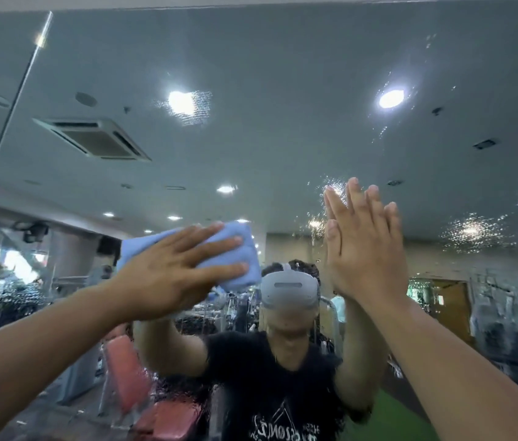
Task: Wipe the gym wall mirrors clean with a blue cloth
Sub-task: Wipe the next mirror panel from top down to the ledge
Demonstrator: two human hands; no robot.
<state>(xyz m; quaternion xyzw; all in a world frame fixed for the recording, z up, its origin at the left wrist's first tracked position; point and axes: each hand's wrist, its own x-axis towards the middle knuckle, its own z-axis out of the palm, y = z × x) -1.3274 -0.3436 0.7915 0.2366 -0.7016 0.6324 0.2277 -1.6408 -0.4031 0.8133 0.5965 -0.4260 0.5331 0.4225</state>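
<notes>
Both forearms reach up from the lower corners toward the glass. Left hand (171, 275): fingers straight and spread, palm pressing the blue cloth (239, 229) flat against the mirror (283, 138); no curl around the fabric. The cloth sits folded, at about head height, left of centre on the panel. Right hand (369, 243): flat and upright, fingers together and extended, apparently resting on the glass and holding nothing.

Progress, as judged: partial. The upper centre of the panel reads fairly clear. Droplets (474, 230) are thick along the right side, around the reflected ceiling lights and in the lower left, so those areas are not yet wiped. A seam (6, 122) marks a neighbouring panel at far left, whose condition cannot be assessed from this angle.

Containers: no bottle, bucket or sprayer is visible, so the source of the wetting cannot be confirmed.
</notes>
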